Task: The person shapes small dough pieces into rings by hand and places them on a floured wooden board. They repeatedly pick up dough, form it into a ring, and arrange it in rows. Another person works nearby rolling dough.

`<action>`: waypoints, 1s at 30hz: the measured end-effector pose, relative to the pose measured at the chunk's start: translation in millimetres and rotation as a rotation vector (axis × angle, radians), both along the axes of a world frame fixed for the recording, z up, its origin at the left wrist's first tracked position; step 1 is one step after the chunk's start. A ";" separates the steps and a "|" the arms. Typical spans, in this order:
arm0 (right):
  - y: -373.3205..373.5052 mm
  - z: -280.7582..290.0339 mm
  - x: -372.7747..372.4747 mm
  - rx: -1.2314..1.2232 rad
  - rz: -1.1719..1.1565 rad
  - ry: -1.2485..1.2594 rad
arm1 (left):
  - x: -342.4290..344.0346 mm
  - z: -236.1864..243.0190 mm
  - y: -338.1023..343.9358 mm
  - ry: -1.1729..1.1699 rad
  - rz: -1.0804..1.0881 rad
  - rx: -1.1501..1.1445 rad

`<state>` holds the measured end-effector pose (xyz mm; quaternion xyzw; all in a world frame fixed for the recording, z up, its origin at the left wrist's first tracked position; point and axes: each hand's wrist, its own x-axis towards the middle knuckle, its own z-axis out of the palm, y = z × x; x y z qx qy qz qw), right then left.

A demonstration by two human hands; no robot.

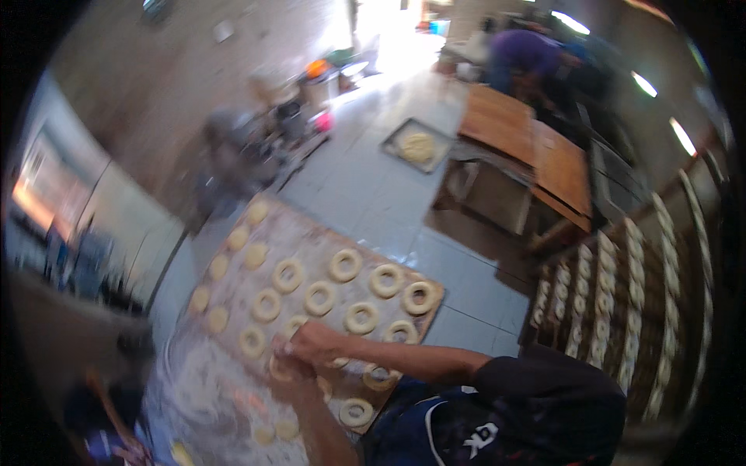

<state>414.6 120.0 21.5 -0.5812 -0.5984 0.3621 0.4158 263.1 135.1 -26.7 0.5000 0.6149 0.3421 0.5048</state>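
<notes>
Your hands meet over a dough ring on the floured wooden board among rows of rings. Your right hand curls down pinching it; your left hand presses beneath, its grip blurred.

Pale raw dough ring, seemingly flat on the floured wooden board, lower centre of frame, blurred.
</notes>
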 end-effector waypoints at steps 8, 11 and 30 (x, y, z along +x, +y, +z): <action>38.4 8.1 73.3 -0.108 -0.066 -0.059 | 94.2 -26.2 70.7 0.233 -0.092 0.778; 54.2 5.0 89.1 -0.009 -0.148 -0.056 | 112.8 -45.1 91.2 -0.003 -0.174 0.653; 103.0 -31.5 233.5 -0.281 -0.368 -0.251 | 226.5 4.8 189.8 0.548 -0.574 0.510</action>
